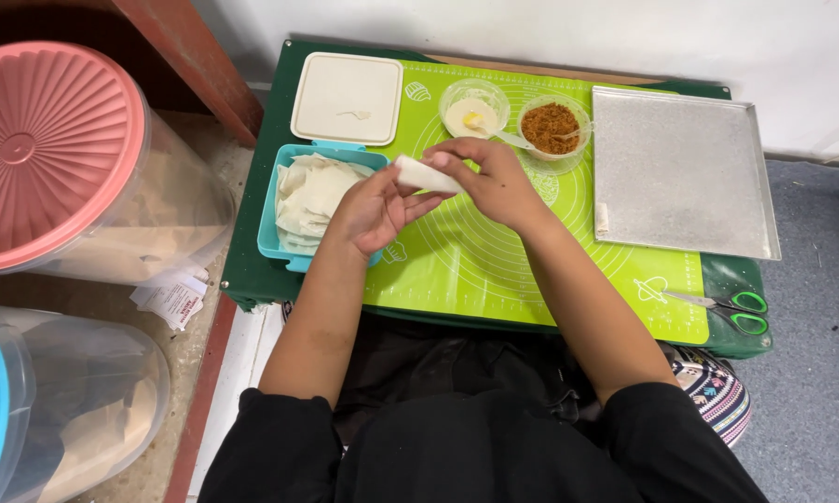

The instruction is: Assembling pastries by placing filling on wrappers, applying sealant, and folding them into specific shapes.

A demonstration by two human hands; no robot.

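Rolling step: left hand (pixel 368 210) and right hand (pixel 489 177) pinching white wrapper roll (pixel 426 174) above green mat (pixel 494 261); next, probably sealing its edge.

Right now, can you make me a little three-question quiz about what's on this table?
1. True or false: both hands hold the white roll above the green mat.
2. Which lies at the mat's right front corner? A) a spoon B) green-handled scissors C) a knife
3. Fill in: the stack of pale wrappers sits in a ____ tub.

Key:
1. True: the left hand and right hand pinch it together.
2. B
3. Blue, meaning the blue tub beside the cream lid.
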